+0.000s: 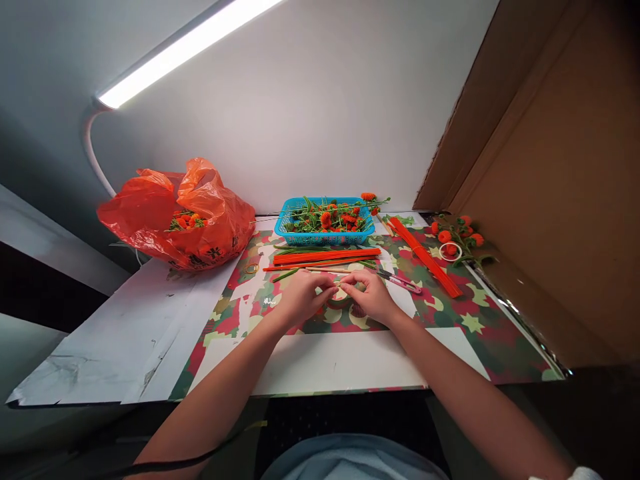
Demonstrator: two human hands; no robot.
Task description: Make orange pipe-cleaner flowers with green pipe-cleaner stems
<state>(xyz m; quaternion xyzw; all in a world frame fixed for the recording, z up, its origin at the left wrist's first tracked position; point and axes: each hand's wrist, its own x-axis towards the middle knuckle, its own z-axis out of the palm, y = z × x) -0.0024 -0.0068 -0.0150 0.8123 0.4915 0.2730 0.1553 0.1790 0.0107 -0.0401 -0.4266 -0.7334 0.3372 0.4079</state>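
Note:
My left hand (307, 293) and my right hand (369, 295) meet over the middle of the table, thumbs and forefingers pinched close together. What sits between the fingertips is too small to make out. Just under them is a round, greenish, roll-like thing (341, 299), partly covered by the fingers. Beyond the hands lies a bundle of orange pipe cleaners (327, 257), with a thin pale stick (325, 270) in front of it. A pink utility knife (404, 283) rests right of my right hand.
A blue basket (327, 238) of orange flowers with green stems stands at the back. An orange plastic bag (225, 220) holding more flowers is at the left. Another orange pipe-cleaner bundle (425, 257) and loose flowers (445, 236) lie right, beside a cardboard wall (540, 187).

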